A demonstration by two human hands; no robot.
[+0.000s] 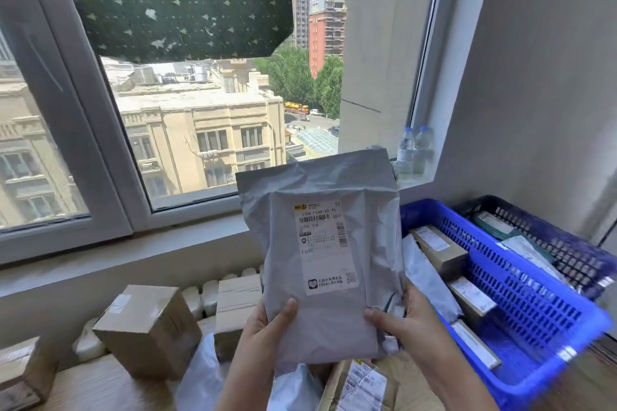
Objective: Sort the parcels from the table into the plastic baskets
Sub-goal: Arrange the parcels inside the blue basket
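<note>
— The mailer bag point(320, 243)?
— Grey plastic film, matt and creased, with a smooth paper label point(325, 247).
— The boxes point(147, 330)?
— Brown cardboard, glossy tape.
— The basket point(521, 304)?
— Blue perforated plastic, on pale wood-grain table point(100, 387).

Wooden table point(100, 387), cardboard boxes point(147, 330), blue basket point(521, 304), dark basket point(567, 243)

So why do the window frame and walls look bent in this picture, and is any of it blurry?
Head view: the wide-angle lens bows straight lines, so the window frame leans and curves. Daylight through the glass lights the grey parcel, its label fairly sharp. The blue basket smears at its near right corner, probably from motion. The left hand and right hand look clear.
</note>
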